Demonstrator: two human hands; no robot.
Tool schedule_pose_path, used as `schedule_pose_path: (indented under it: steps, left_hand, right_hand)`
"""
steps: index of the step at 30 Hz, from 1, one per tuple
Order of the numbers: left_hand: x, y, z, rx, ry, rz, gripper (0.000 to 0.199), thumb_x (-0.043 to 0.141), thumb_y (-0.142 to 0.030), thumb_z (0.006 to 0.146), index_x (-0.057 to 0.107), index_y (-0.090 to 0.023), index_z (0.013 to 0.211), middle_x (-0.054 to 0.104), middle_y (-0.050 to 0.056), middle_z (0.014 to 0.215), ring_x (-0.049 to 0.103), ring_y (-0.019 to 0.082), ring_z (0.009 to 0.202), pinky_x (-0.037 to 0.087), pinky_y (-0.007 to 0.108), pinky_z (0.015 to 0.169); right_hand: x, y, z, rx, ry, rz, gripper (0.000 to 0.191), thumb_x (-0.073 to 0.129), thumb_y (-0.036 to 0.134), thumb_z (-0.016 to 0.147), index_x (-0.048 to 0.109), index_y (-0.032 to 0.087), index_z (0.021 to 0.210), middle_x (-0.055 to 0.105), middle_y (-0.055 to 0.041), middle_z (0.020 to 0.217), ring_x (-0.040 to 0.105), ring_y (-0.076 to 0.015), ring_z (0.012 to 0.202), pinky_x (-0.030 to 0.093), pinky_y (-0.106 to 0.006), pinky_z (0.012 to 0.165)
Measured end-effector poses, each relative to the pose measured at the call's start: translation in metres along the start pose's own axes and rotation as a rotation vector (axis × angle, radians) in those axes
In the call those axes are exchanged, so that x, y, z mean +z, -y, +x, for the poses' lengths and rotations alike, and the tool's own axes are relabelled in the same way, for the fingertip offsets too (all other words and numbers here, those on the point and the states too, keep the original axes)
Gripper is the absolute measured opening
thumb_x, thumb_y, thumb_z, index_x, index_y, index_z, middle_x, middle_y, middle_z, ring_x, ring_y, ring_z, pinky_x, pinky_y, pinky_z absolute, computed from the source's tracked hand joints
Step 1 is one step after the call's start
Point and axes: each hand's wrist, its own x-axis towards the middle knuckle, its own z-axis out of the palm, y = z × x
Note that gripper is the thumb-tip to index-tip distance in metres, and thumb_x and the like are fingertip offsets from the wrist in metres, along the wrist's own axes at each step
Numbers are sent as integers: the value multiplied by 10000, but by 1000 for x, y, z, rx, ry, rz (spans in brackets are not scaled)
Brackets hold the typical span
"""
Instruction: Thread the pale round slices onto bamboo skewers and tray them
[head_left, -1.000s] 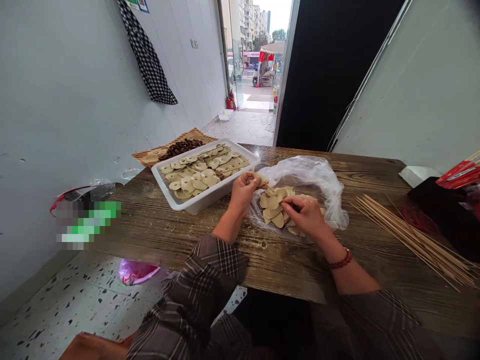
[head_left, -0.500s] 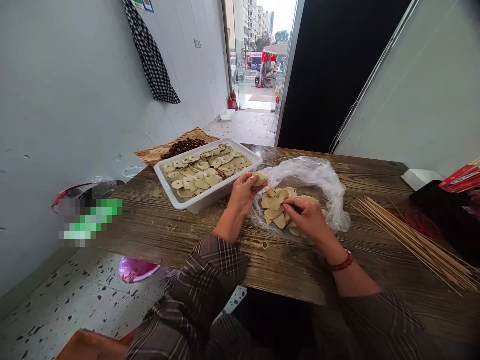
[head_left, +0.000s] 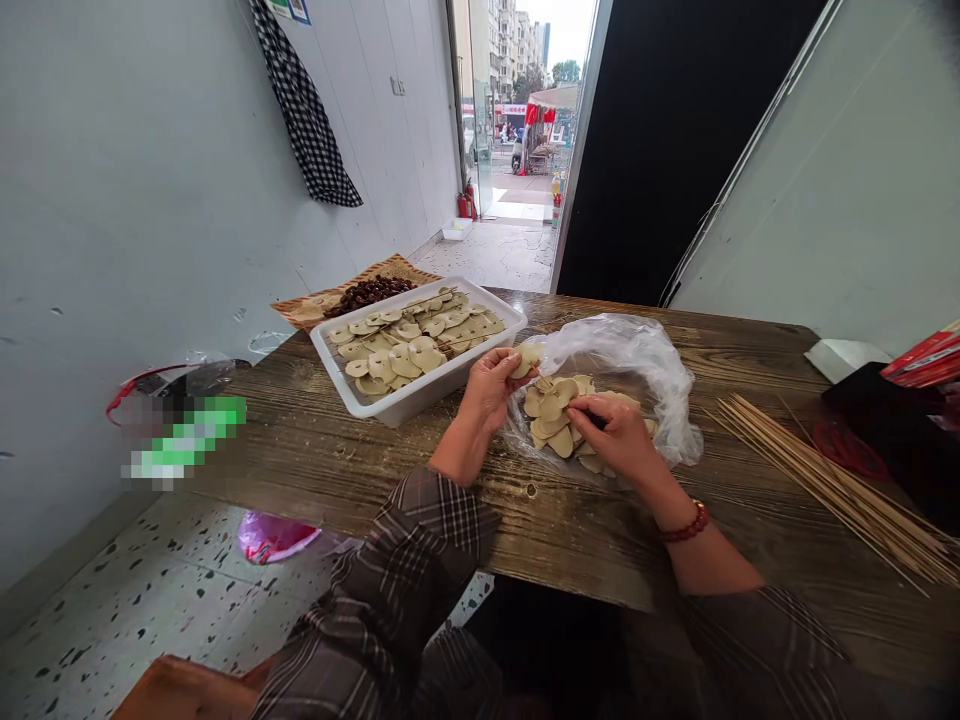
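On the wooden surface, a white tray is set left of the plastic bag, at whose left edge a pale slice is held by the left hand's fingers, the bag's piled slices being touched by the right hand's narrowed fingers, their grip unclear.

Illegible print on street sign, red packets and wall poster.

Left hand: raised, thumb and fingers closed together in a pinch
Left forearm: angled forward and slightly inward
Right hand: lower, thumb and index fingertip pinched, turned toward the left hand
Right forearm: slanting forward and inward
Spacing: hands near each other, apart
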Motion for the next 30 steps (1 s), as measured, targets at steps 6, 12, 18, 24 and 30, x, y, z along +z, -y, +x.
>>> schedule_pose_path:
  steps: [6, 12, 18, 24, 30]
  left_hand:
    - [1, 4, -1, 16, 49, 34, 327, 837, -286, 621, 573, -146, 755, 684, 17, 731, 686, 145, 688, 567, 292, 706]
    - [1, 6, 1, 112, 19, 73, 407, 875, -338, 553, 588, -142, 767, 668, -4, 730, 670, 132, 655, 565, 300, 704]
    - [2, 8, 2, 171, -16, 89, 407, 866, -359, 538, 592, -146, 750, 662, -14, 684, 631, 112, 594, 557, 288, 665]
    - [3, 9, 3, 227, -20, 159, 355, 821, -344, 594, 572, -156, 764, 638, -27, 638, 627, 115, 573, 533, 266, 637]
    - [2, 12, 2, 244, 40, 279, 322, 785, -363, 652, 565, -166, 779, 648, -16, 631, 640, 121, 589, 496, 245, 651]
  right_hand:
    - [0, -1, 1, -19, -3, -2, 199, 556, 257, 908, 727, 199, 824, 743, -43, 784, 658, -189, 718, 506, -298, 688]
    - [1, -2, 0, 8, -11, 38, 192, 567, 262, 900, 727, 196, 818, 745, -40, 787, 660, -188, 720, 505, -292, 685]
    - [0, -1, 1, 41, 0, 54, 205, 565, 281, 894, 732, 192, 814, 744, -36, 774, 656, -187, 706, 500, -288, 678]
    - [2, -2, 1, 82, 0, 55, 222, 563, 301, 882, 742, 191, 809, 750, -44, 775, 659, -196, 713, 485, -295, 671]
    - [2, -3, 1, 160, -5, 83, 237, 573, 333, 856, 751, 187, 799, 748, -51, 762, 652, -198, 696, 467, -295, 644]
